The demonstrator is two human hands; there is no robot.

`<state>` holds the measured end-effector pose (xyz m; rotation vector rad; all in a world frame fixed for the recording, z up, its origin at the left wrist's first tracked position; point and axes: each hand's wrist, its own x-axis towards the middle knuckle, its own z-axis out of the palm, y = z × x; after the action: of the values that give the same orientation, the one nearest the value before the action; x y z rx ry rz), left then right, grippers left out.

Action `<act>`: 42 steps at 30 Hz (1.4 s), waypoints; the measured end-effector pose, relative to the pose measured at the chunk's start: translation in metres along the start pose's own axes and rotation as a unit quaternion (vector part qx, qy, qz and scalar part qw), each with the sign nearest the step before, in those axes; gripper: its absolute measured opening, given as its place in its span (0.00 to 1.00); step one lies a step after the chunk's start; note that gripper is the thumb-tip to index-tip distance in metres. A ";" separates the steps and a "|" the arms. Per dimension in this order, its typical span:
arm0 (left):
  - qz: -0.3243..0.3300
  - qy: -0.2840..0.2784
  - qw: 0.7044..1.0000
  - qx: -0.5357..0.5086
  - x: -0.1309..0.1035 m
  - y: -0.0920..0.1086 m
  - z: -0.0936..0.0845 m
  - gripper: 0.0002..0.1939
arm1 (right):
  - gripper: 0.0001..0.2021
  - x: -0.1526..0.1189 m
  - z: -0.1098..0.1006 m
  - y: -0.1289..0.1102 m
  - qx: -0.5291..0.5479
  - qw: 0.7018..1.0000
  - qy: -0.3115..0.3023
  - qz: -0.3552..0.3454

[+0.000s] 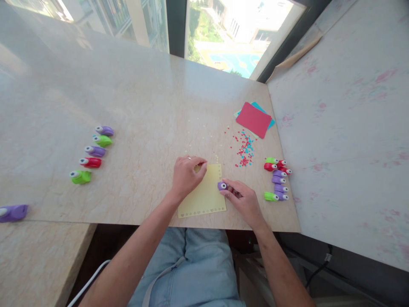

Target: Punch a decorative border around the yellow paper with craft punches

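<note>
A pale yellow sheet point(204, 194) lies on the marble ledge in front of me, with small punched shapes along its near edge and along its right edge. My left hand point(189, 174) rests over the sheet's upper left part, thumb and fingertips pinched together near its top edge; whether paper is between them is too small to tell. In my right hand point(242, 197) a small purple punch point(222, 186) is held between thumb and fingers, at the right edge of the sheet, its white round face with a dark star turned up.
Red and blue paper bits point(245, 149) lie beyond my right hand, below stacked coloured cards point(254, 119). Several punches point(279, 180) cluster at the right, and several more point(90, 162) form a row at the left. Another purple punch point(13, 213) lies far left. A window is behind the ledge.
</note>
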<state>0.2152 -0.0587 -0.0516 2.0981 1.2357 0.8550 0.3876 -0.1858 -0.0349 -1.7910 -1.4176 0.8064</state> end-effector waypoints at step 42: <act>0.007 0.008 1.000 -0.002 0.000 -0.002 0.002 0.06 | 0.22 0.033 -0.021 -0.019 -0.005 0.966 -0.149 0.213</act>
<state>0.2153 -0.0584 -0.0544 2.1027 1.2276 0.8809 0.4013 -0.1532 -0.0085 -2.0827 -1.2263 1.3388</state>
